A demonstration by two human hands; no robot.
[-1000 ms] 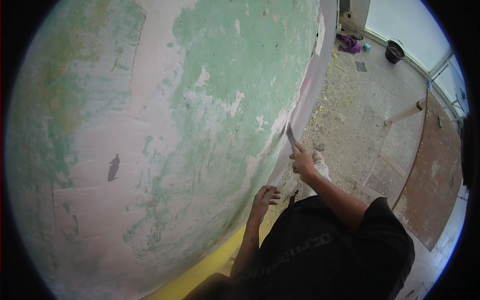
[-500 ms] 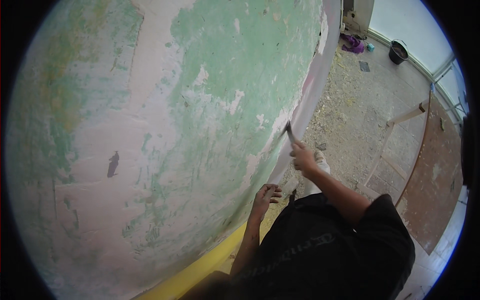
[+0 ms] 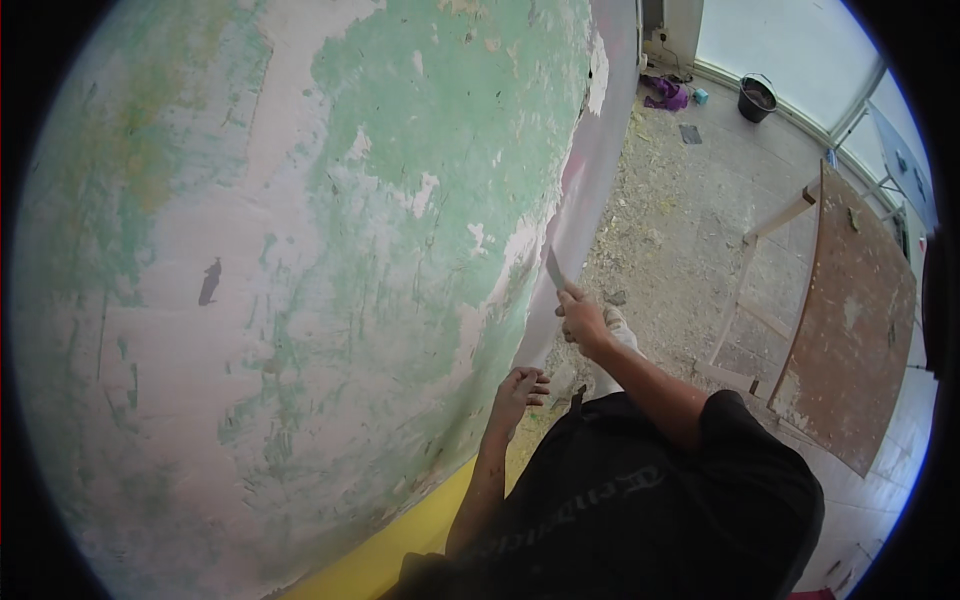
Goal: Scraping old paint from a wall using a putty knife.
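My right hand [image 3: 583, 318] is wrapped round the handle of a scraper [image 3: 555, 268] with a flat grey blade. The blade points up and away along the wall's right-hand border, where a pale pinkish strip [image 3: 580, 205] meets the peeling green paint. Whether the tip touches the surface I cannot tell. My left hand [image 3: 520, 388] is held lower, close to the wall [image 3: 380, 260], its fingers loosely bent with small gaps and nothing visible in them. Green paint and bare pale plaster patches cover this wall, and one small dark patch [image 3: 210, 281] shows at left.
Rubble and flakes [image 3: 640, 215] litter the floor beside the wall. A black bucket [image 3: 757, 98], a purple cloth [image 3: 666, 93] and a small blue box [image 3: 701, 96] sit at the far end. To the right stands a brown board table [image 3: 850, 320] with wooden legs. Yellow material [image 3: 400, 548] runs along the wall's foot.
The view has shifted, so the scene sits further left. The scraper has turned and its blade face now shows. A pale shape that was beside my left hand is no longer visible.
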